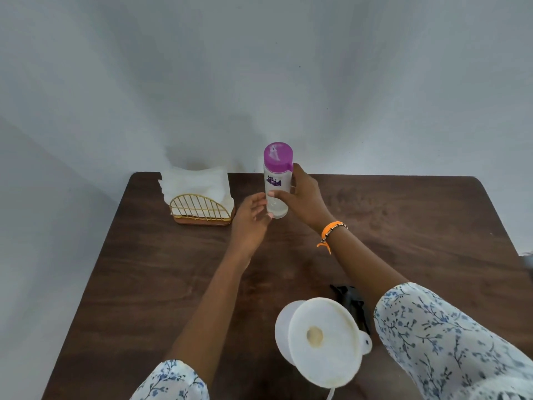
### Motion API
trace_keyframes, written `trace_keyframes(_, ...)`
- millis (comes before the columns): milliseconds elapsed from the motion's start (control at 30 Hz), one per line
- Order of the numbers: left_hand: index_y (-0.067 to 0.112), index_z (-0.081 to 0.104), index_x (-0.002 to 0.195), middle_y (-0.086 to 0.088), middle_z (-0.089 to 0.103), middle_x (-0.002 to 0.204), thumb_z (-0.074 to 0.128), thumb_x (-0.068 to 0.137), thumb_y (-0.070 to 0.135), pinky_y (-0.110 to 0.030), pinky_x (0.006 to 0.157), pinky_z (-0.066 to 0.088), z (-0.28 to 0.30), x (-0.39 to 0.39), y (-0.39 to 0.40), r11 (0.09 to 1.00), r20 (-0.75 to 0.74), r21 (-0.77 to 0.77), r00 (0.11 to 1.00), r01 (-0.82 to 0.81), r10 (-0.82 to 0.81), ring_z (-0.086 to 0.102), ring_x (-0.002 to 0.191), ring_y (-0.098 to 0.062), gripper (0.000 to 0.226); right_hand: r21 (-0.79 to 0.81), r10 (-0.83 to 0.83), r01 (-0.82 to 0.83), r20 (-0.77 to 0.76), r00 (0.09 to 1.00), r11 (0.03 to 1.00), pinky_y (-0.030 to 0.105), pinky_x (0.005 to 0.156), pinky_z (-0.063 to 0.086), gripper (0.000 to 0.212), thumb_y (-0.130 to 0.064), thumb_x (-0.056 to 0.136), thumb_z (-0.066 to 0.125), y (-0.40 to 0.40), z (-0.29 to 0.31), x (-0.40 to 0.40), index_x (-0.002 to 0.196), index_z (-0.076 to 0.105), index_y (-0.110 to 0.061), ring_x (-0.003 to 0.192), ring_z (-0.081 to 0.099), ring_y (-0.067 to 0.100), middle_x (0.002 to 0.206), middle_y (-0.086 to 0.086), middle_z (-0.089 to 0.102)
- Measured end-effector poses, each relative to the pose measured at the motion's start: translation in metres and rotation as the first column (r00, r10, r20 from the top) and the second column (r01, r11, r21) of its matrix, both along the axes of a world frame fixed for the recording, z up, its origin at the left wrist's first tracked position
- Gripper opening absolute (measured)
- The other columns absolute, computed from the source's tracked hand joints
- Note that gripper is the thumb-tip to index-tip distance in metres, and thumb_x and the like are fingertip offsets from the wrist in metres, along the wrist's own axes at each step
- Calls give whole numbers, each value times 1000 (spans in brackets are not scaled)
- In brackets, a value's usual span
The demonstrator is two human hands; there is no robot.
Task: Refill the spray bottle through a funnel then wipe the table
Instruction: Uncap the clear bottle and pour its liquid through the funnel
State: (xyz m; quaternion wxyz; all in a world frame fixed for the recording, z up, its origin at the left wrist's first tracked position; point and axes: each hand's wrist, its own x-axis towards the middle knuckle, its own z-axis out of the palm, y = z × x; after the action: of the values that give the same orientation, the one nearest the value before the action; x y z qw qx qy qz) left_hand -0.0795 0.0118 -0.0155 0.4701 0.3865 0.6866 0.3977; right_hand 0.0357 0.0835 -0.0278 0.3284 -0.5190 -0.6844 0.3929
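A clear water bottle (276, 180) with a purple cap stands upright at the far middle of the brown table (144, 269). My right hand (302, 200) grips its body from the right side. To its left, my left hand (251, 219) is open, with its fingertips close to the bottle's base. A white funnel (323, 339) sits in the mouth of a white bottle (282, 327) close to me, between my forearms. A black spray head (352, 301) lies on the table behind the funnel, partly hidden by my right arm.
A gold wire napkin holder (200, 212) stuffed with white paper napkins (196, 181) stands at the back left of the table. A pale wall rises directly behind the table's far edge.
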Motion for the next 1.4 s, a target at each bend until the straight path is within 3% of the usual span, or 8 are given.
trace_keyframes(367, 28, 40, 130, 3, 50, 134, 76, 75, 21, -34, 100, 46, 60, 13, -15, 971, -68, 183, 988, 151, -141, 49, 121, -14, 66, 209, -30, 72, -196, 980, 975, 20, 78, 54, 45, -28, 81, 70, -48, 111, 23, 119, 51, -13, 101, 60, 7, 111, -6, 62)
trace_keyframes(500, 28, 35, 132, 4, 46, 136, 72, 79, 27, -14, 84, 42, 99, 23, -34, 942, -116, 263, 976, 210, -185, 47, 113, -6, 65, 278, -53, 128, -263, 963, 952, 17, 76, 54, 40, -24, 85, 66, -70, 153, 32, 120, 51, -10, 99, 60, 10, 112, -2, 62)
trace_keyframes(667, 25, 33, 132, 9, 44, 120, 73, 76, 35, -5, 75, 37, 142, 39, -60, 905, -203, 360, 966, 227, -161, 46, 96, -3, 70, 345, -48, 172, -341, 939, 923, 10, 69, 49, 30, -26, 86, 64, -95, 195, 37, 112, 52, -19, 93, 61, -3, 102, -12, 61)
trace_keyframes(833, 25, 41, 129, 8, 50, 121, 72, 74, 42, -16, 84, 38, 166, 46, -81, 899, -252, 411, 967, 150, -46, 43, 100, -2, 66, 415, 19, 121, -318, 948, 902, 4, 71, 46, 39, -28, 87, 62, -114, 230, 41, 122, 52, -13, 98, 59, 1, 112, -8, 61)
trace_keyframes(900, 25, 44, 128, 4, 53, 131, 73, 73, 42, -20, 87, 42, 172, 46, -88, 882, -237, 447, 971, 148, -43, 47, 103, -4, 64, 422, 29, 130, -349, 937, 897, 6, 77, 47, 46, -28, 86, 63, -120, 247, 44, 127, 49, -14, 103, 59, 4, 119, -6, 60)
trace_keyframes(1000, 26, 45, 128, 3, 53, 133, 74, 72, 43, -29, 93, 47, 178, 46, -96, 874, -237, 467, 971, 136, -24, 52, 110, -10, 65, 411, 22, 182, -443, 896, 893, 26, 91, 50, 50, -35, 84, 66, -127, 275, 48, 127, 47, -18, 108, 60, 9, 123, 0, 60)
trace_keyframes(1100, 27, 44, 128, 3, 52, 134, 73, 72, 44, -25, 91, 44, 182, 45, -100, 870, -250, 476, 968, 128, -6, 49, 105, -7, 65, 391, 2, 197, -454, 891, 899, 39, 96, 49, 45, -41, 84, 64, -132, 297, 50, 122, 48, -23, 108, 61, 13, 121, 0, 62)
trace_keyframes(1400, 26, 46, 127, 3, 53, 133, 72, 73, 43, -20, 84, 40, 195, 49, -112, 829, -304, 528, 953, 185, -19, 47, 99, -5, 62, 402, -27, 278, -527, 849, 873, 26, 80, 52, 30, -35, 95, 50, -140, 311, 31, 112, 58, -11, 93, 63, 10, 100, -4, 65)
